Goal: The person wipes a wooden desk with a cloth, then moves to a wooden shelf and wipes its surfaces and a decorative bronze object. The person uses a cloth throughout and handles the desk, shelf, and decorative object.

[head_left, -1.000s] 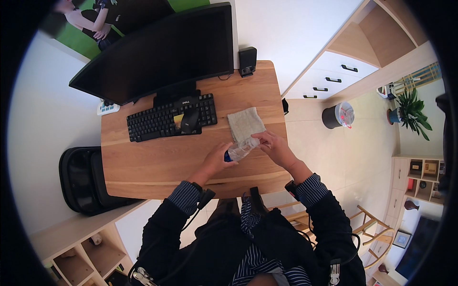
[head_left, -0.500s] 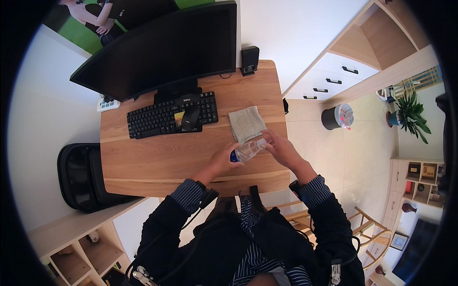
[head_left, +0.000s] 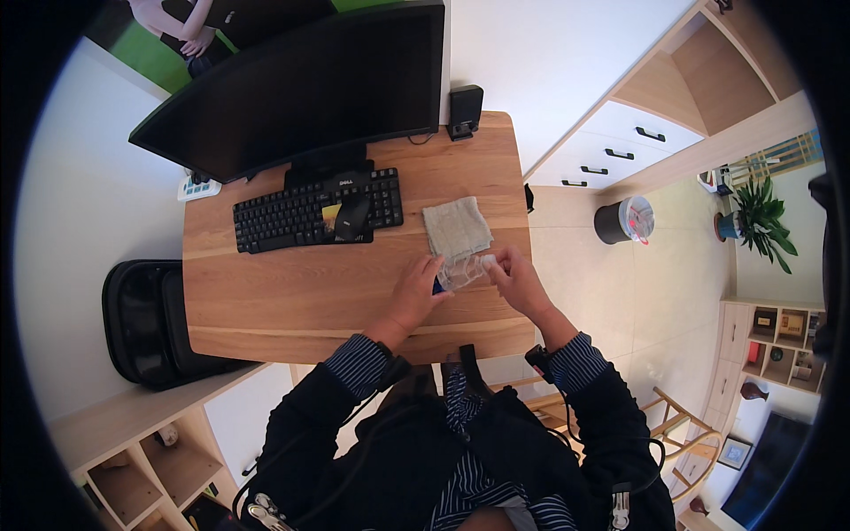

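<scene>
Clear plastic bag (head_left: pixel 460 272) spans between both hands, long axis left-right; left hand (head_left: pixel 416 295) and right hand (head_left: pixel 518 281) pinch opposite ends; grey cloth (head_left: pixel 456 227) just beyond.

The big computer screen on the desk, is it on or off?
Off, it seems: the curved monitor is black all over, with no picture or glow showing above the keyboard.

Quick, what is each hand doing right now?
Left hand: closed on one end of a small clear plastic bag.
Right hand: pinching the bag's other end.
</scene>
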Motion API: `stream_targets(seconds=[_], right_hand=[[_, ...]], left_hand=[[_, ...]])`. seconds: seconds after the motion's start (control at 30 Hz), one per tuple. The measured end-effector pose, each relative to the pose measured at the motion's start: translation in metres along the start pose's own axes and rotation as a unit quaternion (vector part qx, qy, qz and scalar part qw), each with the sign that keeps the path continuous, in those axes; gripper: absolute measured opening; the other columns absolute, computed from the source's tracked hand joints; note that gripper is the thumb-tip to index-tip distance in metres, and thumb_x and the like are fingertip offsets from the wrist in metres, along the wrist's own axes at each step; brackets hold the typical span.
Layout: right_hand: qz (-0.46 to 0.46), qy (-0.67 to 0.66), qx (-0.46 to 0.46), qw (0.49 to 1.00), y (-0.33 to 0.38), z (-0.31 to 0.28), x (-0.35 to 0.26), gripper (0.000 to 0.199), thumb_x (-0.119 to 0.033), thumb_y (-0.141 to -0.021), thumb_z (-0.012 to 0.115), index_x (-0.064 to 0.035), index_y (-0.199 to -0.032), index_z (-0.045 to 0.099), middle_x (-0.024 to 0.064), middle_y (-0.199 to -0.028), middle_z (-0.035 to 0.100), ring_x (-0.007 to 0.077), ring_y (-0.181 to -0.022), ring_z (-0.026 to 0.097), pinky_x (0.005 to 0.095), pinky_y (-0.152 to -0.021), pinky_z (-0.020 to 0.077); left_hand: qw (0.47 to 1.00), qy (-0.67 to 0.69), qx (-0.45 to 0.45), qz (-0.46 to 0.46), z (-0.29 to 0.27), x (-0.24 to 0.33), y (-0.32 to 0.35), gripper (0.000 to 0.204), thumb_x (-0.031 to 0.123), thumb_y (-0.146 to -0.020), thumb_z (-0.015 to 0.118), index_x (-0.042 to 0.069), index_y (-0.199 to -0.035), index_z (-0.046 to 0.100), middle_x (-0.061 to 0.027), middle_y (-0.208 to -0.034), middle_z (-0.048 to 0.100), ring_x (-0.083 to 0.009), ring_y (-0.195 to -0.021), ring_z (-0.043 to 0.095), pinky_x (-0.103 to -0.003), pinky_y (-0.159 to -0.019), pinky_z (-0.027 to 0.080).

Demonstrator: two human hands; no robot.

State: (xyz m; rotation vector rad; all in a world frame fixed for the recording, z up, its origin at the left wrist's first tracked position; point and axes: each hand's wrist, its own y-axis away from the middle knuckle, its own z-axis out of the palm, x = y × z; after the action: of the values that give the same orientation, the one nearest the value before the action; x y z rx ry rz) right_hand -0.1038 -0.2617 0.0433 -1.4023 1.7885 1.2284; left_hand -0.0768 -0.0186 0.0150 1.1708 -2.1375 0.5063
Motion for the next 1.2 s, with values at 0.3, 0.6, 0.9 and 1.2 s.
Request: stream_targets(seconds=[0.3, 0.6, 0.9, 1.2], right_hand=[[-0.080, -0.060, -0.068, 0.993, -0.007, -0.021, -0.016, 0.037, -0.004, -0.096, 0.066, -0.0059, -0.132, 0.057, 0.0103, -0.106, 0.067, 0.0188, -0.092, 0.066, 0.0317, -0.083, 0.0549], [-0.119, -0.060, -0.017, 0.991, -0.013, -0.020, -0.010, 0.031, -0.004, -0.095, 0.067, -0.0034, -0.126, 0.062, 0.0103, -0.109, 0.065, 0.0205, -0.097, 0.066, 0.0313, -0.085, 0.0546], [-0.138, -0.055, 0.019, 0.989, -0.016, -0.018, -0.018, 0.035, -0.006, -0.092, 0.071, -0.0020, -0.126, 0.062, 0.0120, -0.110, 0.065, 0.0216, -0.096, 0.068, 0.0315, -0.077, 0.0556], [-0.168, 0.075, 0.073, 0.980, -0.020, -0.066, -0.053, 0.036, -0.006, -0.089, 0.075, -0.0041, -0.124, 0.065, 0.0072, -0.108, 0.072, 0.0157, -0.089, 0.068, 0.0288, -0.075, 0.0557]], left_hand=[[0.988, 0.133, -0.058, -0.057, 0.000, -0.009, -0.006, 0.079, 0.029, -0.072, 0.090, -0.001, -0.136, 0.056, -0.0201, -0.123, 0.065, -0.0372, -0.114, 0.061, -0.041, -0.099, 0.048], [0.987, 0.145, -0.013, -0.066, 0.014, 0.003, -0.007, 0.079, 0.030, -0.073, 0.089, -0.002, -0.137, 0.055, -0.0213, -0.121, 0.066, -0.0364, -0.110, 0.064, -0.040, -0.095, 0.050], [0.989, 0.124, 0.019, -0.079, 0.016, 0.013, -0.013, 0.081, 0.030, -0.073, 0.089, 0.000, -0.139, 0.053, -0.0203, -0.125, 0.062, -0.0383, -0.112, 0.062, -0.042, -0.096, 0.050], [0.984, 0.147, 0.049, -0.086, 0.008, -0.004, -0.001, 0.076, 0.032, -0.077, 0.087, 0.003, -0.139, 0.053, -0.0190, -0.135, 0.058, -0.0370, -0.126, 0.055, -0.043, -0.105, 0.045]])
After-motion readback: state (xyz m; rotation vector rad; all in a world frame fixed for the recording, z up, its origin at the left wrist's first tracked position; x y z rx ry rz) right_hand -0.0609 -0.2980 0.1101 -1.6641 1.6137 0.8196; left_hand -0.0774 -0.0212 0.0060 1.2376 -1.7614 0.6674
